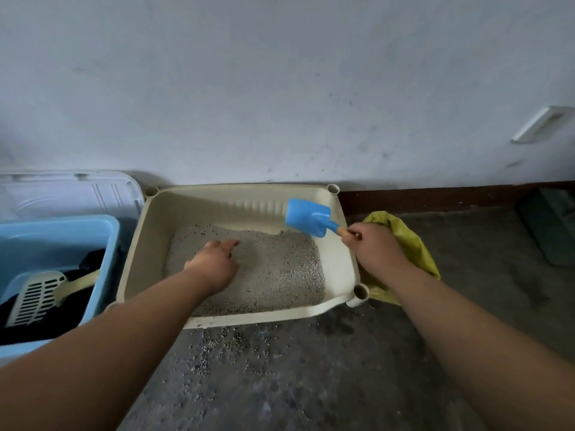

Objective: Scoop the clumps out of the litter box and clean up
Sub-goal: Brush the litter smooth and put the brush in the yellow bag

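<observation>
A cream litter box (146, 244) stands on the floor against the wall, with grey litter (280, 269) spread over its bottom. My right hand (373, 247) is over the box's right rim, gripping the wooden handle of a small blue scoop (306, 216). The scoop's blade is raised above the back right of the litter. My left hand (214, 262) hovers low over the litter's left part, palm down, fingers apart, holding nothing. A yellow bag (410, 244) lies on the floor right of the box, partly behind my right hand.
A blue bin (102, 231) at the left holds a white slotted scoop (34, 293) and dark items. A white lid (68, 191) leans behind it. Spilled litter grains (230, 346) dot the concrete floor before the box. A dark baseboard (451, 194) runs along the wall at the right.
</observation>
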A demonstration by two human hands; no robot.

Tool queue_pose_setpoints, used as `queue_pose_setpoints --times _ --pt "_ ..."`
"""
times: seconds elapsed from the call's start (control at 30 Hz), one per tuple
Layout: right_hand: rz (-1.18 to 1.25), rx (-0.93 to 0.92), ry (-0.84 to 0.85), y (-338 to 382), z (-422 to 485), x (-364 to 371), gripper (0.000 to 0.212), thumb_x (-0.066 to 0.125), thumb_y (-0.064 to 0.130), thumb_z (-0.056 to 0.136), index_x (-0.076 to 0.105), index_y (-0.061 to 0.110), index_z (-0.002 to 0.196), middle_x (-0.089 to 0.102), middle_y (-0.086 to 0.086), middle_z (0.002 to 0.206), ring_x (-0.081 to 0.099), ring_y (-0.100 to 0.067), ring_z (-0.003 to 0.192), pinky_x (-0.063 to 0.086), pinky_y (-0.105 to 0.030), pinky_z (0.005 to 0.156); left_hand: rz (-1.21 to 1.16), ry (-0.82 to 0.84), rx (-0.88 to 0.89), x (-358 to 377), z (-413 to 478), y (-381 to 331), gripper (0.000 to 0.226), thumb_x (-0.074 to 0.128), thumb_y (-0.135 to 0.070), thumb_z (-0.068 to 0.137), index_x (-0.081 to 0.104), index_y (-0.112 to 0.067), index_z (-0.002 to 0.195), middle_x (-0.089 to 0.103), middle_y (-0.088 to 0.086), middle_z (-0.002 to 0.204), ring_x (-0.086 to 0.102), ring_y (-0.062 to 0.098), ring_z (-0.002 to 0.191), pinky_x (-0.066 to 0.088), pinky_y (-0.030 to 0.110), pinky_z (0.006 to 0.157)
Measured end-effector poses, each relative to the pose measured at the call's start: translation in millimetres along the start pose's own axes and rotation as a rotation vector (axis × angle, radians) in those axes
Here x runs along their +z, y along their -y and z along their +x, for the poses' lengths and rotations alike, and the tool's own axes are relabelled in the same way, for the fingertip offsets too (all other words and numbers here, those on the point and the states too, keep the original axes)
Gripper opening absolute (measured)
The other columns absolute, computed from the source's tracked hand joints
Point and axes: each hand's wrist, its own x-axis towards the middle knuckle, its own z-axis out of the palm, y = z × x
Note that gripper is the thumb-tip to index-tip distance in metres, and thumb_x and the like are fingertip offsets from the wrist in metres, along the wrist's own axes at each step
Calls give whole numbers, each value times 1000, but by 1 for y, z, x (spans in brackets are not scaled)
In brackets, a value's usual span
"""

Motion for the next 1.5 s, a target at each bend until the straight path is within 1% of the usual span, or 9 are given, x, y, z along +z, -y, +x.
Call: queue_pose_setpoints --times 0.23,0.4,0.6,0.83,0.97,1.13,1.2,1.3,1.5 --pt "162 116 -209 -85 -30 -43 29 65 24 88 68 16 116 69 -4 106 63 -21 97 50 -35 87 -28 65 147 23 10 -82 54 49 -30 93 33 -31 145 43 9 140 50 29 123 41 50 104" --pt "81 126 -300 -146 -56 -52 27 70 16 83 71 9 110 70 -10 98 64 -27 92 48 -31 81 -69 49 255 44 10 -144 48 52 -34 93 42 -30 140 46 7 135 51 26 119 44 47 101" --pt "-323 125 -79 -167 -52 -40 21 53 29 93 66 19 106 64 -6 97 61 -26 92 43 -31 71 46 -13 323 63 6 -188 30 49 -40 94 49 -43 123 38 -4 146 30 26 136 29 50 108" --pt "-370 251 21 -136 -4 -8 25 33 22 101 54 16 113 58 -6 105 58 -22 91 43 -31 70 274 95 356 78 10 -207 49 42 -47 96 28 -48 143 13 -12 158 0 27 147 10 57 113" --pt "-248 363 150 -142 12 11 20 38 19 99 57 15 101 58 -4 99 56 -18 83 50 -30 75 334 115 354 81 15 -206 54 41 -46 96 21 -44 147 6 -14 159 -2 27 147 9 57 114" --pt "41 530 275 -151 19 38 21 48 20 96 59 11 111 61 -8 109 59 -22 92 50 -31 84 295 104 337 86 17 -200 55 40 -45 97 21 -39 149 4 -19 158 -2 22 147 9 54 114" --pt "365 727 300 -153 20 41 24 54 25 94 59 10 113 61 -9 97 60 -23 79 54 -33 71 278 96 331 88 19 -199 56 40 -44 97 20 -39 149 6 -21 157 -1 21 147 9 52 114" --pt "683 914 360 -159 18 34 30 68 34 85 54 10 95 44 -4 67 33 -12 48 32 -25 40 260 88 337 89 20 -200 55 41 -42 97 19 -44 148 8 -21 156 0 21 146 10 52 114" --pt "785 829 360 -178 0 19 24 65 26 89 61 6 101 45 -3 64 28 -10 46 21 -21 36 352 92 330 86 22 -208 52 33 -39 99 13 -49 146 4 -18 158 -3 25 147 8 54 114"
